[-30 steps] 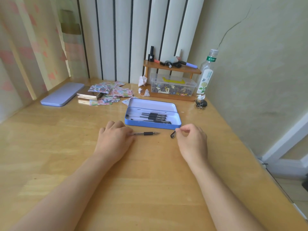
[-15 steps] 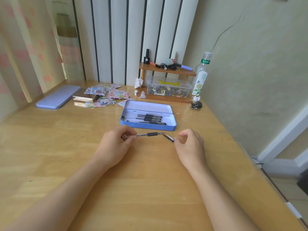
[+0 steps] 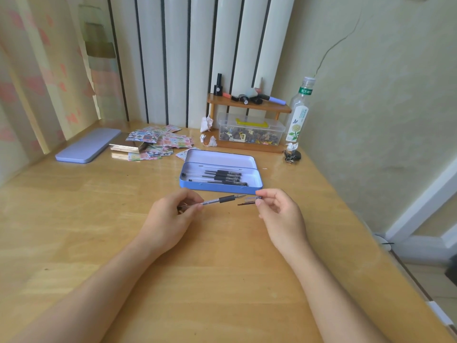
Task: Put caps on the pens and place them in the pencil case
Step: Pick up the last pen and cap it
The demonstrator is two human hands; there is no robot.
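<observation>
My left hand (image 3: 170, 216) grips the rear end of a clear pen (image 3: 220, 200) with a black rubber grip, held level above the desk, tip pointing right. My right hand (image 3: 279, 214) pinches a clear pen cap (image 3: 248, 201) with a dark clip, its mouth facing the pen tip and almost touching it. Just behind both hands lies the open blue pencil case (image 3: 217, 188), with several capped black pens (image 3: 223, 178) side by side inside.
The case lid (image 3: 86, 144) lies at the far left. Sticker sheets (image 3: 160, 142) and a small metal box (image 3: 128, 146) sit behind the case. A wooden shelf (image 3: 249, 107) over a clear plastic box (image 3: 249, 132), a bottle (image 3: 298, 112) and a wall are at the back right.
My left hand picked the pen up off the desk and lifted it. My right hand raised the cap and brought it in line with the pen tip.
</observation>
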